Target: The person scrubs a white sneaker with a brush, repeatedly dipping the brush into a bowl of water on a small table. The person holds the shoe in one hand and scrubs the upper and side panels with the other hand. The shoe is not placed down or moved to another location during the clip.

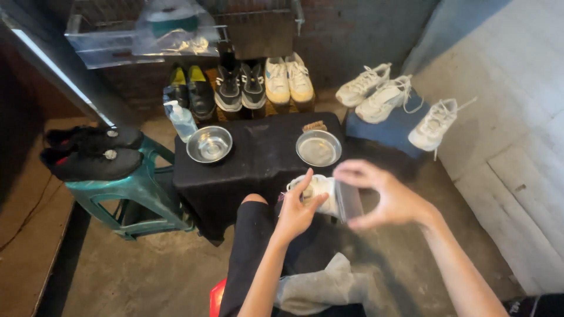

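Observation:
My left hand (298,206) and my right hand (383,196) both grip a small clear plastic bag (348,199) with something white inside it (320,189), held over my knee in front of a low table draped in black cloth (258,161). The right hand is blurred. On the table stand two round metal bowls, one to the left (209,144) and one to the right (318,147). A small brown brush (314,126) lies behind the right bowl.
A clear pump bottle (181,119) stands at the table's back left. Black shoes (91,154) rest on a teal plastic stool (138,194). Several pairs of sneakers (252,85) line the back wall; white sneakers (382,97) lie on a blue mat. A grey cloth (320,287) lies on my lap.

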